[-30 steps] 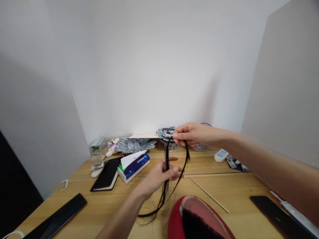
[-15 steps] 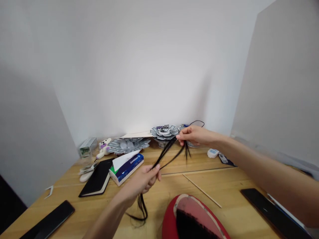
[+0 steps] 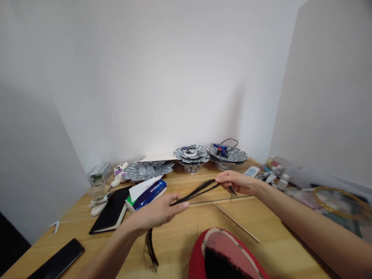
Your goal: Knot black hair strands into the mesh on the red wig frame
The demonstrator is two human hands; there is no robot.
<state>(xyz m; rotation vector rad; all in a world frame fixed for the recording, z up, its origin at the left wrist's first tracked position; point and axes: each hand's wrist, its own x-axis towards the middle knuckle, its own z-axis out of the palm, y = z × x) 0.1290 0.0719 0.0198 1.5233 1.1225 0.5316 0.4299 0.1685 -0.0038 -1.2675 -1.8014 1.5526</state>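
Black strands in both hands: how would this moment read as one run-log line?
left hand: holding black strands | right hand: pinching black strands | wooden stick: on table

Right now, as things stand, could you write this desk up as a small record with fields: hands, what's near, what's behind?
Left hand: grips long, thin black strands; loose ends hang below it
Right hand: pinches the strands near their other end
Strands between hands: held above the pale wooden table
Near side: red rounded form with pink top and black patch, partly out of view
Beyond it: thin pale stick, lying flat
Back right: grey petal-edged bowl holding a blue tool
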